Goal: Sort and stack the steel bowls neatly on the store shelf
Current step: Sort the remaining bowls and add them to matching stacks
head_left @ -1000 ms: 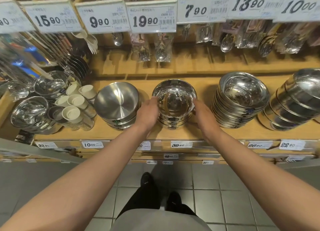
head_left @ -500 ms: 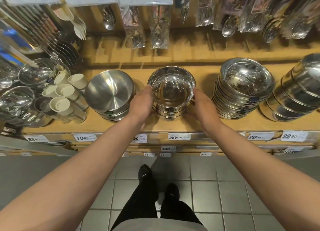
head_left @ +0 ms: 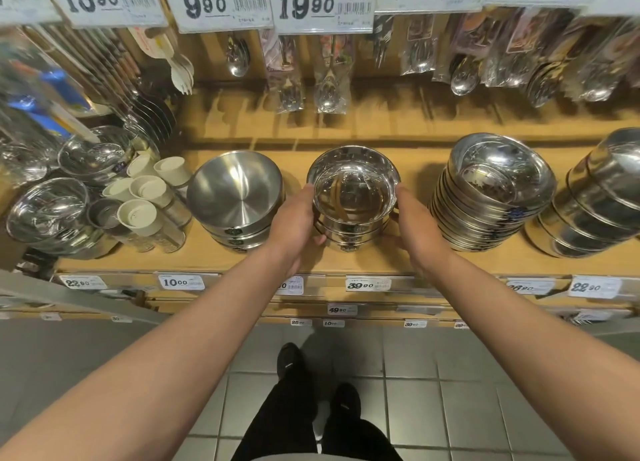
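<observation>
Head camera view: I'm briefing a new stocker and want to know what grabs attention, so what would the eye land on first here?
First, the shiny bowl stack at the middle of the wooden shelf, gripped by the left hand and right hand on either side. Next, the tall leaning stack of bowls to its right and the matte bowl stack to its left. Above hang big price tags.

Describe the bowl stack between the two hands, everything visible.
The shiny steel bowl stack holds a few nested bowls, upright, mirror-polished, with dark labels on the lower sides. It stands mid-shelf on the wooden shelf, between a brushed bowl stack and a taller leaning one. The left hand and right hand hold its two sides.
</observation>
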### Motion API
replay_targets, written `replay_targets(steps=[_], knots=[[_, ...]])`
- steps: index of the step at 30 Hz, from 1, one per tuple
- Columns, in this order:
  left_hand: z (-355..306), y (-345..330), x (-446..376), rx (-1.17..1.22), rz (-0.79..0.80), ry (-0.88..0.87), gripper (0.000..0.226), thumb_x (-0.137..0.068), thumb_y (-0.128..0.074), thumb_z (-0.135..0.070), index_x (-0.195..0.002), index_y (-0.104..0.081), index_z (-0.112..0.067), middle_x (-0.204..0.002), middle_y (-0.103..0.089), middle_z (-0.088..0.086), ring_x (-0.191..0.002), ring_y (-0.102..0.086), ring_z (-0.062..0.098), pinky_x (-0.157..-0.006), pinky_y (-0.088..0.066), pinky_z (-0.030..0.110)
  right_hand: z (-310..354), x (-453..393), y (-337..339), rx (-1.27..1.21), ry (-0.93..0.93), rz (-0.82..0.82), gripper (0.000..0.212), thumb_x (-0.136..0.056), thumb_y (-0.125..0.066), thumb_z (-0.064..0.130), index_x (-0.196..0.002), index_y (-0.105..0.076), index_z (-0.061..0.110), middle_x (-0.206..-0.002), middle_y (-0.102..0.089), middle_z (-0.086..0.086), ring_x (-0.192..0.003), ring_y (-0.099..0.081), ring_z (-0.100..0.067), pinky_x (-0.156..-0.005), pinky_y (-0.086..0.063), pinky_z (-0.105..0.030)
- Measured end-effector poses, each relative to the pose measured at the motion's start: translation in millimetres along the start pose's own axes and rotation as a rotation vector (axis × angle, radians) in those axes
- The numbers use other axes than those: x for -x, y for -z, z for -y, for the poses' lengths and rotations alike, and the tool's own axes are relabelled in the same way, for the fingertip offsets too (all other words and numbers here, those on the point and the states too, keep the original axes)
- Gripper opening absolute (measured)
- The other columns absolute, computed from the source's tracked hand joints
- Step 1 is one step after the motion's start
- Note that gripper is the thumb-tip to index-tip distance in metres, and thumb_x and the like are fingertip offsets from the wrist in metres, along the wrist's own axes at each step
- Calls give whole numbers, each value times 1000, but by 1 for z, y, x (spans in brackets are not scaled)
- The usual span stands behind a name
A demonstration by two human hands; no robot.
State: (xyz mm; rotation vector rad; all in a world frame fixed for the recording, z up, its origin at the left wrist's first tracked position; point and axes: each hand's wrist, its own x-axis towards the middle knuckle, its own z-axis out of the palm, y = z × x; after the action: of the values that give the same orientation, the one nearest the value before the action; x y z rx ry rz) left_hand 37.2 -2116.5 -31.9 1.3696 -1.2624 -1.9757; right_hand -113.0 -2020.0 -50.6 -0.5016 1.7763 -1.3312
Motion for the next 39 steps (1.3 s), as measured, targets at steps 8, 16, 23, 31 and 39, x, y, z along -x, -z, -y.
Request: replay_targets(steps=[8,16,23,31,39], knots=[[4,4,1,29,5,-32,37,-105,-43,-44,-111,-67,-16,-67,-68,-8,-64,-61,11,-54,-43,28,0,5,-6,26,17,-32,46,-98,-31,58,-130,-62,46,-139,-61,14,-135,-49,-10,-116,-38,-50],[-3,6,12,-28,25,-37,42,-105,-43,-46,-120,-68,-16,-78,-70,-2,-69,-61,12,-57,-44,28,2,10,-8,-2,-27,-8,36,-103,-32,53,-113,-67,51,-115,-68,26,-119,-55,-5,-109,-44,-45],[-4,27,46,-84,57,90,36,-105,-39,-52,-101,-66,-28,-85,-71,-12,-83,-66,6,-57,-53,23,10,41,10,-130,-197,11,50,-105,-39,50,-147,-47,24,-141,-52,-2,-122,-55,-20,-83,-61,-41],[-13,74,83,-81,-43,43,25,-104,-49,-27,-107,-69,-12,-97,-78,2,-95,-70,17,-73,-59,33,23,84,30,-126,-205,-12,42,-106,-45,37,-137,-54,11,-130,-62,-9,-114,-61,-19,-69,-57,-30],[-17,117,100,5,-205,-25,15,-102,-54,-20,-101,-66,-11,-92,-63,4,-88,-63,17,-67,-60,30,27,98,20,-144,-176,5,34,-105,-47,32,-129,-58,11,-123,-65,-8,-114,-63,-20,-71,-58,-30]])
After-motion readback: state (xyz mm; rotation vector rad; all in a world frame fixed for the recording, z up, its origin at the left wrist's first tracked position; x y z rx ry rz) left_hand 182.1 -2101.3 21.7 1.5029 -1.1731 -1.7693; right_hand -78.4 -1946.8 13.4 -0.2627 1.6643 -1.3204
